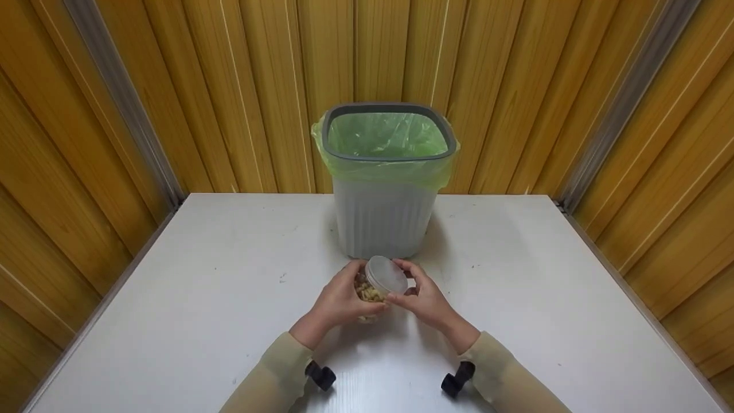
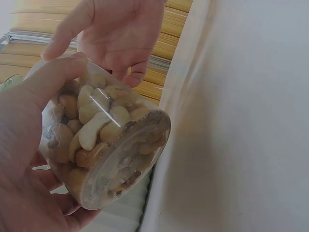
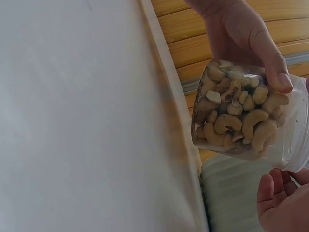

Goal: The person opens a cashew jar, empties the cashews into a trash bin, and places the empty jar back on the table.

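A clear plastic jar point(image 1: 368, 291) of mixed nuts, cashews among them, is held tilted in front of the bin. My left hand point(image 1: 338, 301) grips its body, thumb along the near side and the other fingers behind. At the jar's upper right end sits a pale translucent lid point(image 1: 388, 275). My right hand point(image 1: 427, 301) pinches the lid's edge between thumb and fingers. In the left wrist view the jar's round base point(image 2: 130, 162) faces down toward the table. The right wrist view shows the nuts point(image 3: 236, 113) through the wall, and the ridged lid rim point(image 3: 300, 140).
A light grey bin point(image 1: 384, 218) with a dark rim and a green liner bag point(image 1: 390, 135) stands just behind the hands. White tabletop point(image 1: 172, 298) lies underneath, with small dark marks. Wood-look panels point(image 1: 378, 51) enclose the back and sides.
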